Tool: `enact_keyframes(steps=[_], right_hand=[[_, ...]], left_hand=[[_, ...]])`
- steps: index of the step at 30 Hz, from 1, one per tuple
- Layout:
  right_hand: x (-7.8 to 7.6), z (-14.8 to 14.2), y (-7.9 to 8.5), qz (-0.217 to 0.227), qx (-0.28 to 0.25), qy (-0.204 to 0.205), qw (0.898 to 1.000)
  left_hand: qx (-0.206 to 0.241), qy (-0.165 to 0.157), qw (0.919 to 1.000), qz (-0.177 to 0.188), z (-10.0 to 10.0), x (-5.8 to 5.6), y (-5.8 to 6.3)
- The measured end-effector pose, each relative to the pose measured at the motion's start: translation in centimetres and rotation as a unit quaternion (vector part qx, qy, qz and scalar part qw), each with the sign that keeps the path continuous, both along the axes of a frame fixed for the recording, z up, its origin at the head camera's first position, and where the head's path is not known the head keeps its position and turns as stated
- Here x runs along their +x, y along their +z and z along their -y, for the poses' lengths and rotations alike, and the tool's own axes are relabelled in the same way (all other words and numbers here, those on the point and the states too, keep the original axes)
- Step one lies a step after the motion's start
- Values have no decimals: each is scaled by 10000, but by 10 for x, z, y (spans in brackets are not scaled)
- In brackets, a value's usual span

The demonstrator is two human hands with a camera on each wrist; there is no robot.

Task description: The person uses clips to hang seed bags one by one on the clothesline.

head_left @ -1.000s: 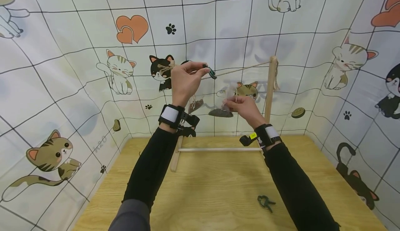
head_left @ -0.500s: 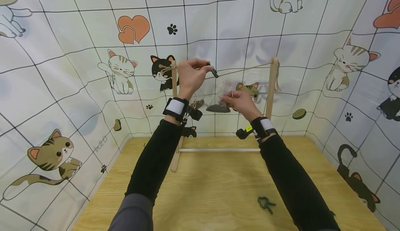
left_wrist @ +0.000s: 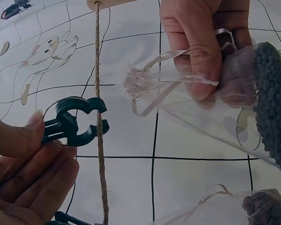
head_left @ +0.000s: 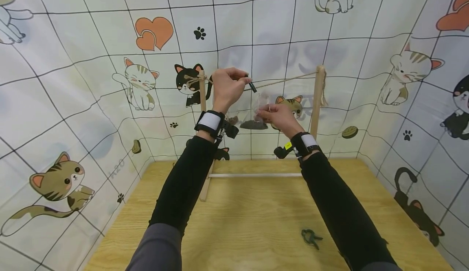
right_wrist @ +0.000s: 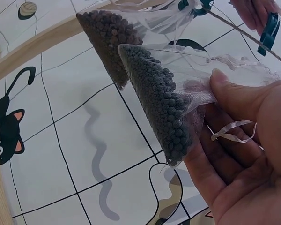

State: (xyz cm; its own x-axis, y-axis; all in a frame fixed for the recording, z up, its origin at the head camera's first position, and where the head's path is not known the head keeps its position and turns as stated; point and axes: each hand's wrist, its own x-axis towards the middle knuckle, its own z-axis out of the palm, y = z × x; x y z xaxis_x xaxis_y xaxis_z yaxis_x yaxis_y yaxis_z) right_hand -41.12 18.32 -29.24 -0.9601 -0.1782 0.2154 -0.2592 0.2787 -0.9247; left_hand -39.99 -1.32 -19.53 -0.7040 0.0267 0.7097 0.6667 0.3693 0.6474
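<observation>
My left hand [head_left: 228,87] pinches the handles of a dark green plastic clip [left_wrist: 65,124] at the string. In the left wrist view, the clip's two prongs stand apart, their tips overlapping the twine [left_wrist: 98,61]. My right hand [head_left: 280,116] holds a sheer drawstring bag [right_wrist: 154,98] of dark grey pellets between thumb and fingers, just below and right of the clip. The bag's gathered neck [left_wrist: 138,83] points toward the twine, with a gap between. Behind it hangs a second sheer bag [right_wrist: 105,37] of brown pellets, near another green clip [right_wrist: 185,5] on the twine.
The twine runs between a left wooden post [head_left: 202,93] and a right wooden post [head_left: 317,100], joined low by a crossbar [head_left: 256,175]. A loose green clip [head_left: 310,237] lies on the wooden table [head_left: 238,222]. Behind stands a cat-print cloth [head_left: 271,26].
My left hand has moved slightly right along the twine with the clip. The right hand has brought the grey-pellet bag left and a little up, closer to it.
</observation>
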Motion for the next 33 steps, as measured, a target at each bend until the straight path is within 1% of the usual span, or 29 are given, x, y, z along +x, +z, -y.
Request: enact_keyframes(steps=[3, 7, 11, 15, 21, 24, 28, 33], right_hand=[[-1, 2, 2, -66, 8, -12, 10000], [-1, 6, 5, -181, -13, 70, 9998], [-3, 9, 8, -231, -52, 93, 9997], [-2, 12, 9, -232, -48, 52, 9997], [-1, 15, 9, -144, -147, 13, 9998], [-1, 16, 9, -133, -149, 26, 9998], [-1, 17, 9, -192, -111, 35, 9997], [-3, 17, 10, -356, -139, 45, 9993]], left_hand=[[-91, 31, 9999, 40, -2, 0, 1], [-173, 103, 9998, 42, -5, -2, 1], [-332, 255, 9991, 45, -7, -2, 1], [-446, 318, 9985, 52, -9, -2, 0], [-615, 473, 9968, 190, -12, -2, -4], [-640, 531, 9963, 195, -12, -2, -5], [-628, 546, 9964, 178, -13, -2, -5], [-689, 488, 9963, 163, -12, -1, -4]])
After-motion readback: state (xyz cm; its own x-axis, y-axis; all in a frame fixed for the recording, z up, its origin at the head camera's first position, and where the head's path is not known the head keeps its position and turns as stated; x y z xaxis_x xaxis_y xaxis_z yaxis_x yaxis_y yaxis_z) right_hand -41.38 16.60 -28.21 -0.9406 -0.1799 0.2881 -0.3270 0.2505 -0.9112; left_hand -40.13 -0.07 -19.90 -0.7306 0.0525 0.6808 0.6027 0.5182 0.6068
